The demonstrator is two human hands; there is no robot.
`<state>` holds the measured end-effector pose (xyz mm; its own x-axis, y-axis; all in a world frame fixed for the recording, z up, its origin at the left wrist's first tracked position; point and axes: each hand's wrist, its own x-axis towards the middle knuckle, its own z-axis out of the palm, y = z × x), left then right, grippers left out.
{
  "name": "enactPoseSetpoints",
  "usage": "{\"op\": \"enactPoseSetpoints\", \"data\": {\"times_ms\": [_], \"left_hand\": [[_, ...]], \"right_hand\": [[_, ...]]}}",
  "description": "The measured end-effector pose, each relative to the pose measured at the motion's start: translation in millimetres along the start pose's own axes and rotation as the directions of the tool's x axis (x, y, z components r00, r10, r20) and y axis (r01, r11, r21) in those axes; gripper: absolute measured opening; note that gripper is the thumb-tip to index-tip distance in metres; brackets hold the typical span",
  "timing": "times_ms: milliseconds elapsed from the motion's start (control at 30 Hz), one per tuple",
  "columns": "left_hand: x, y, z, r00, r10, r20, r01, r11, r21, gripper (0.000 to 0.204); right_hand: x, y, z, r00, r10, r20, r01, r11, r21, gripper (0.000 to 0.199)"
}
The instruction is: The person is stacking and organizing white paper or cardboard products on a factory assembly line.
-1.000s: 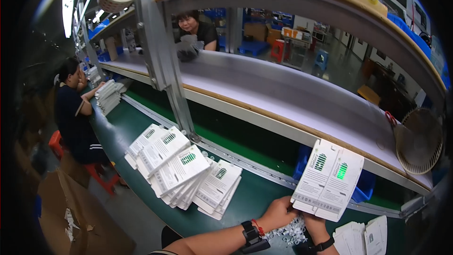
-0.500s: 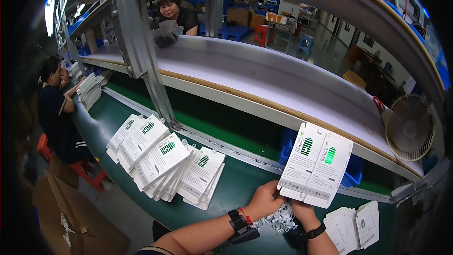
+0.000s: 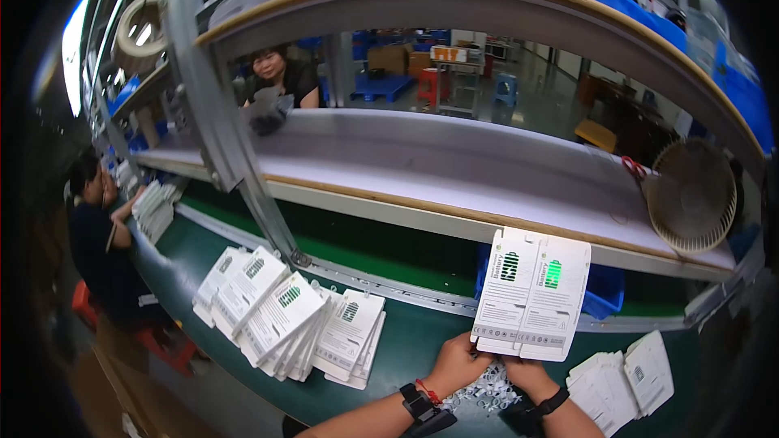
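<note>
Two flat white battery cartons (image 3: 531, 296) with green battery graphics stand side by side, tilted up in front of me. At their lower left edge, my left hand (image 3: 459, 363) is closed on them. My right hand (image 3: 527, 375) grips the bottom edge from the right, its fingertips hidden behind the cardboard. Under and between my wrists lies a heap of small clear and white plastic rings (image 3: 487, 389). Overlapping stacks of the same cartons (image 3: 280, 316) cover the bench to the left. More white cartons (image 3: 608, 385) lie beside my right forearm.
A long white shelf (image 3: 422, 150) runs above the green bench (image 3: 414, 341), held by a metal post (image 3: 272, 219). Blue bins (image 3: 604, 290) sit beneath it. A fan (image 3: 692, 197) and red scissors (image 3: 633, 167) are at right. One person (image 3: 109, 243) sits left; another (image 3: 280, 85) is beyond the shelf.
My view has tilted, so the bench and shelf sit lower in the picture. The cartons stay in both hands and are turned slightly more upright.
</note>
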<state>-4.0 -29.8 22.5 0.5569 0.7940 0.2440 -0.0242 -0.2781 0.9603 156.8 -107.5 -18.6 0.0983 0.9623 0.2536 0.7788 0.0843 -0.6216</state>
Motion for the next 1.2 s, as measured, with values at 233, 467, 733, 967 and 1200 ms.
{"op": "enactPoseSetpoints", "data": {"times_ms": [233, 467, 733, 967, 1200], "left_hand": [[8.4, -1.3, 4.6, 0.996, 0.087, -0.006, -0.087, 0.996, 0.033, 0.023], [0.3, -3.3, 1.5, 0.998, 0.000, -0.060, 0.001, 1.000, 0.007, 0.022], [0.3, -11.0, 5.5, 0.996, 0.042, -0.072, -0.043, 0.999, -0.010, 0.022], [4.6, -5.7, 1.2, 1.000, -0.021, -0.023, 0.022, 0.999, 0.039, 0.019], [3.7, -3.3, 1.8, 1.000, -0.014, -0.024, 0.014, 1.000, 0.000, 0.018]], "right_hand": [[8.2, -8.7, -13.7, 0.991, 0.131, 0.038, -0.135, 0.979, 0.151, 0.037], [6.0, -19.4, -10.9, 0.994, 0.108, 0.000, -0.108, 0.992, 0.058, 0.032], [-0.2, 5.9, -1.5, 0.996, 0.064, 0.058, -0.060, 0.996, -0.071, 0.040], [-0.3, 17.9, 0.7, 0.997, -0.010, 0.076, 0.028, 0.972, -0.234, 0.040], [-2.5, 17.3, 1.4, 1.000, -0.022, 0.000, 0.021, 0.973, -0.230, 0.037]]}}
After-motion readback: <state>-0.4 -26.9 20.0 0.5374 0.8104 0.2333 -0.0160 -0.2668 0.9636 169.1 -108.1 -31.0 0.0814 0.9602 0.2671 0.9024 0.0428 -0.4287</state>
